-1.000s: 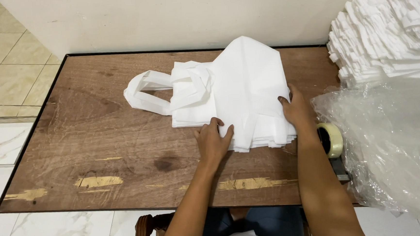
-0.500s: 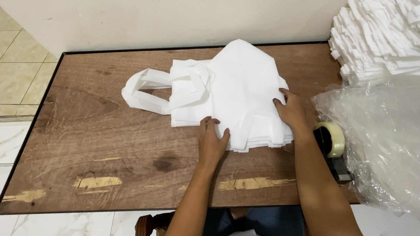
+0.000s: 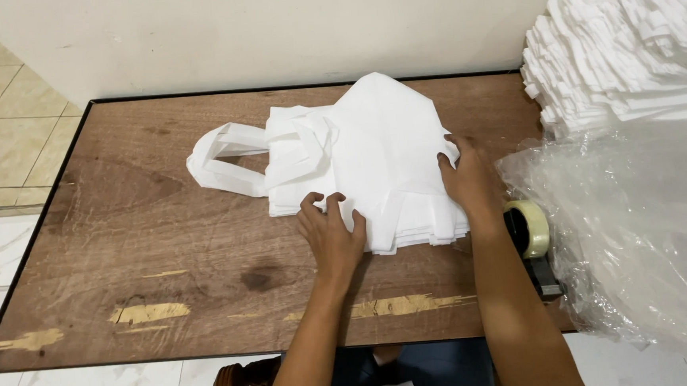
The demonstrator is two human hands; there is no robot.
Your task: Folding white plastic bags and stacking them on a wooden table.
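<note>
Now both hands press flat on a stack of white bags [image 3: 373, 163] lying on the wooden table [image 3: 125, 254]. The left hand [image 3: 332, 235] rests open on the stack's near edge, fingers spread and slightly curled, clamping nothing. The right hand [image 3: 467, 179] lies open too, palm down on the stack's right edge, fingertips on the white sheet, holding nothing closed. Between the two hands the top bag runs flat, its upper end folded to a point away from them. Left of the left hand, the bags' looped handles [image 3: 234, 156] trail off the stack onto bare wood. Just right of the right wrist sits a roll of pale tape [image 3: 530, 228] in a dark dispenser, near the table's edge. Beyond it, further right, a crumpled clear plastic sheet [image 3: 640, 230] bulges over the table's end, and above that a tall heap of folded white bags [image 3: 629, 48] leans against the cream wall [image 3: 270, 30]. Worn pale patches mark the wood near the left forearm.
</note>
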